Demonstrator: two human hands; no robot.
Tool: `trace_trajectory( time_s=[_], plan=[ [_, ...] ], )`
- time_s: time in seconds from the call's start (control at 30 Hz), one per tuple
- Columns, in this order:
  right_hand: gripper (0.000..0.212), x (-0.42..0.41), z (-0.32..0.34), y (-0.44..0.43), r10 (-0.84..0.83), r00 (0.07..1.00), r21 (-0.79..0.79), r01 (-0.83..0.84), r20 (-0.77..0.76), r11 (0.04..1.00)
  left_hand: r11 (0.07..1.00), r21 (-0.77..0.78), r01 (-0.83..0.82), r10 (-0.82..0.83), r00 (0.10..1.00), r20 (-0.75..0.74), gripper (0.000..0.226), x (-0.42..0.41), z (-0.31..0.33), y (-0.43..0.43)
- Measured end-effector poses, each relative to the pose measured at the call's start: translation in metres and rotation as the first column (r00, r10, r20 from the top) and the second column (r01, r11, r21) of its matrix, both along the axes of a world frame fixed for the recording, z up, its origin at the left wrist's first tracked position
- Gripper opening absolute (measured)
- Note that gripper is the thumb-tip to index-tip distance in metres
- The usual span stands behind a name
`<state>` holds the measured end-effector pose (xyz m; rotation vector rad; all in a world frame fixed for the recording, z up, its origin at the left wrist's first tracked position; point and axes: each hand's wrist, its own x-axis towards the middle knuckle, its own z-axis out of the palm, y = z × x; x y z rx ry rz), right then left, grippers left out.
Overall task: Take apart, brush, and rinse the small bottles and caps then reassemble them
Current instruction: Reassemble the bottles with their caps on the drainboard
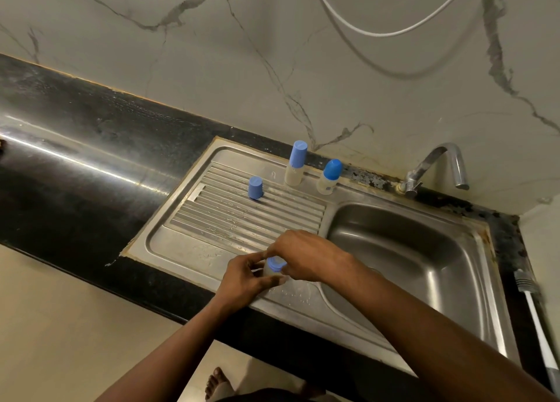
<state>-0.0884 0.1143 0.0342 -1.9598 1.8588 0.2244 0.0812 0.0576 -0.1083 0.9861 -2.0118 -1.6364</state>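
Blue collar [276, 263] pinched by right hand [303, 257], left hand [245, 276] gripping small bottle [268, 270] below it; hold its body firm, twist collar squarely.

No words, numbers or brand names can be read anywhere in the frame. The short bottle [328, 179] with the rounded blue cap stands at the back of the draining board [242, 216], a little right of the frame's middle. It carries a small bluish print low on its pale body, too small and blurred to tell as letters, digits or a logo. Just left of the tall bottle [295, 166] a faint hook-shaped mark shows on the steel — it cannot be read as a character.
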Motion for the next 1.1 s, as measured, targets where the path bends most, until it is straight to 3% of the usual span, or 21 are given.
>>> trace_trajectory(
  time_s=[0.27,0.43,0.63,0.77,0.83,0.97,1.1],
  plan=[
    [0.019,0.003,0.001,0.002,-0.087,0.996,-0.008,0.087,-0.002,0.996,0.999,-0.026,-0.035,0.034,0.998,-0.045,0.049,-0.001,0.011,0.008],
    [0.013,0.009,-0.007,0.007,-0.163,0.986,-0.071,0.165,0.032,0.984,0.998,-0.040,-0.043,0.039,0.995,-0.088,0.050,-0.001,0.016,0.012],
    [0.033,0.007,-0.021,0.015,-0.201,0.973,-0.165,0.218,0.111,0.962,0.998,-0.047,-0.043,0.038,0.995,-0.093,0.049,0.000,0.021,0.015],
    [0.072,-0.004,-0.014,0.000,-0.256,0.961,-0.174,0.271,0.103,0.947,0.998,-0.002,-0.064,0.063,0.995,-0.073,0.048,0.001,0.018,0.015],
    [0.078,-0.013,-0.005,-0.016,-0.337,0.929,-0.178,0.361,0.153,0.915,0.997,0.012,-0.072,0.072,0.996,-0.060,0.052,0.000,0.016,0.011],
    [0.047,-0.029,0.004,-0.053,-0.428,0.839,-0.198,0.507,0.336,0.839,0.987,0.029,-0.157,0.159,0.985,-0.067,0.058,0.002,0.019,-0.005],
    [0.026,-0.038,0.000,-0.091,-0.450,0.807,-0.180,0.543,0.384,0.820,0.977,0.028,-0.212,0.213,0.974,-0.079,0.053,0.011,0.029,-0.030]
  ],
)
